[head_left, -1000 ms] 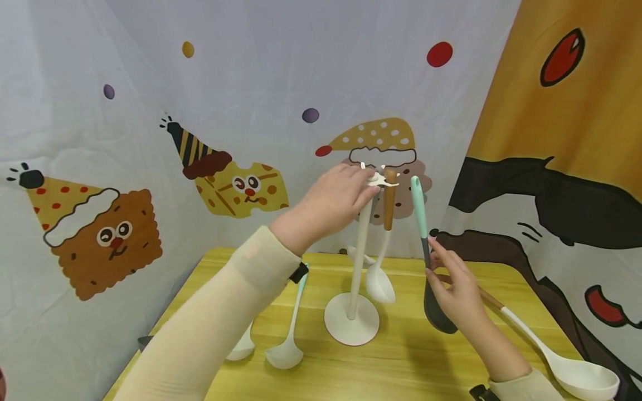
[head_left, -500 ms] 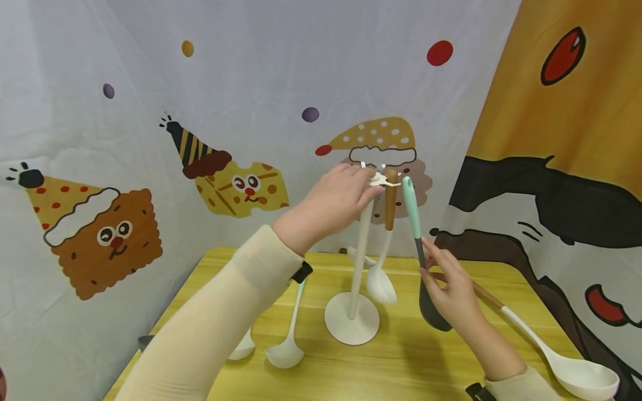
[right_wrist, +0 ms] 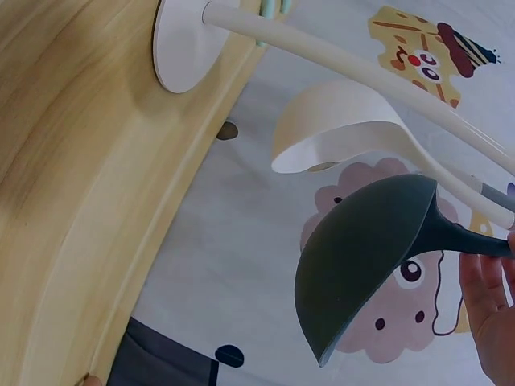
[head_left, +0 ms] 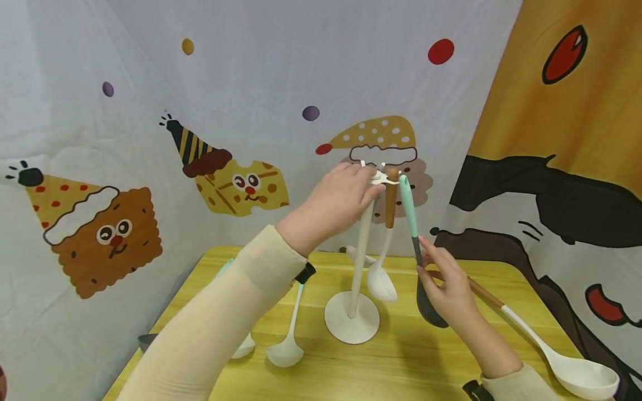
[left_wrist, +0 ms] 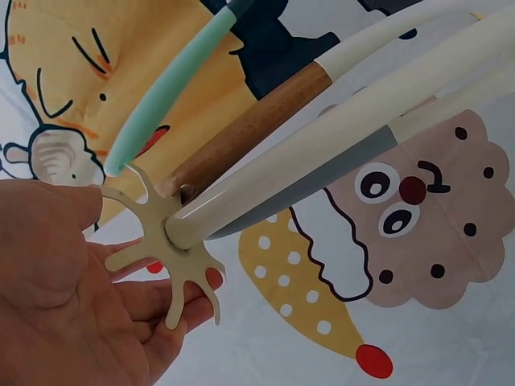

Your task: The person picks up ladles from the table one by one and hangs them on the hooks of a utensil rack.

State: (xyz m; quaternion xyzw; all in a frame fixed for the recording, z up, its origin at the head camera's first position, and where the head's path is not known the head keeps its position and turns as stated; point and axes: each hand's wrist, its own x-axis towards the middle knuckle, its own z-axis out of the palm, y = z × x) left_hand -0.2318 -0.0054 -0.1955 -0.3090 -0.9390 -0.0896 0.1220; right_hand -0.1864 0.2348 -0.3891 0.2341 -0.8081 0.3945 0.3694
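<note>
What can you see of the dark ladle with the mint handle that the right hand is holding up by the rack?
The dark grey ladle has a deep matte bowl, silicone by the look, a dark neck and a mint-green handle tip. It stands nearly upright, bowl down and clear of the wooden table. The right hand pinches its neck. Its handle tip sits right at a prong of the white hook rack, whose top the left hand holds; whether it is hooked on, I cannot tell.
</note>
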